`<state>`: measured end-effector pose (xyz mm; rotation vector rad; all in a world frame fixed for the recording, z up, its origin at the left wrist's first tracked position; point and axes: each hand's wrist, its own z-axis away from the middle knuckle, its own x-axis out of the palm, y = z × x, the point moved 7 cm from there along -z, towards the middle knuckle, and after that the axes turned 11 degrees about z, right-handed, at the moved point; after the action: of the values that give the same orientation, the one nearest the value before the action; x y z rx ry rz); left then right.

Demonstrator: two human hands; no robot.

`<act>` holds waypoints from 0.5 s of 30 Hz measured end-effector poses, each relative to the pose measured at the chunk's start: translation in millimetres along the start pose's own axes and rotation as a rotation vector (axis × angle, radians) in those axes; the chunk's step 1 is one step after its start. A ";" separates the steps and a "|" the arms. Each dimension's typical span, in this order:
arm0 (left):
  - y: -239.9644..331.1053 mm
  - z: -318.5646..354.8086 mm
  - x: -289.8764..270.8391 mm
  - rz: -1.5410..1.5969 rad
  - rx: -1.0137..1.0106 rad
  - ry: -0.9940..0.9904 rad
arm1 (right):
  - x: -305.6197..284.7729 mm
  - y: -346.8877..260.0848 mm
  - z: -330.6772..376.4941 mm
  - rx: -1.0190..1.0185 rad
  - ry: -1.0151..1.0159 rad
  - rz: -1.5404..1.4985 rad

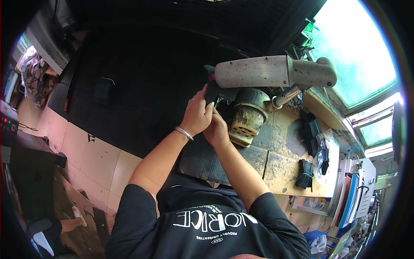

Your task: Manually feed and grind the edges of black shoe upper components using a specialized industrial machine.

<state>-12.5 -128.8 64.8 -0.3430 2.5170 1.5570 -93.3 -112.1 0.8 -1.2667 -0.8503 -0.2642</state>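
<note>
- Far left, a tiled floor (97, 157) runs beside the seat; a sandalled foot of another person (77, 215) shows at the lower left, well apart from the work.
- The left hand (196, 116), with a metal bangle (184, 133) on its wrist, is raised in front of the chest. Its grip is together on a small dark piece (211, 93), thumb and fingertips pinched at the piece's lower end.
- The dark piece stands roughly upright, just below the left end of a grey machine arm (258, 71) and just beside a rusty yellowish cylinder (246, 116). Whether it touches the machine I cannot tell.
- The right hand (217, 129) sits directly beneath the left, touching it. Its fingers curl inward, but they are hidden behind the left hand, so I cannot tell what its grip holds.
- The step in hand looks like feeding or lining up the piece at the machine head. The next move probably calls for a steady, fine adjustment with fingertips kept away from the working end.
- Both forearms rise from the lower edge, elbows bent, converging at the machine.
- To the right, the cardboard-covered worktop (280, 164) carries a tied bundle of dark pieces (305, 172) and further dark stacks (310, 129) near the window.
</note>
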 end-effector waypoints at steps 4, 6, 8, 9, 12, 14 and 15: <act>5.1 3.3 -0.7 0.021 0.038 0.007 | 1.3 -0.5 4.2 -0.015 -0.033 0.016; 0.0 4.5 -0.9 0.038 0.017 -0.005 | 2.3 -0.6 4.8 -0.012 -0.041 0.028; 3.0 2.5 -1.3 0.059 -0.003 -0.023 | -2.5 -1.5 5.1 -0.043 -0.060 0.059; 4.0 0.6 -1.5 0.175 -0.018 -0.033 | -8.0 0.6 4.8 -0.045 -0.058 0.060; 4.5 -6.9 -4.6 0.387 -0.061 -0.059 | -15.3 5.9 5.0 -0.034 -0.070 0.078; 1.1 -8.8 -6.4 0.481 -0.090 -0.072 | -7.7 3.8 6.3 -0.007 -0.051 0.080; -0.2 -9.0 -7.3 0.536 -0.098 -0.072 | -5.0 3.0 5.9 -0.004 -0.054 0.079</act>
<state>-5.6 -136.1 70.5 0.4081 2.6128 1.8248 -97.3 -107.1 -4.5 -1.3130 -0.8437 -0.1695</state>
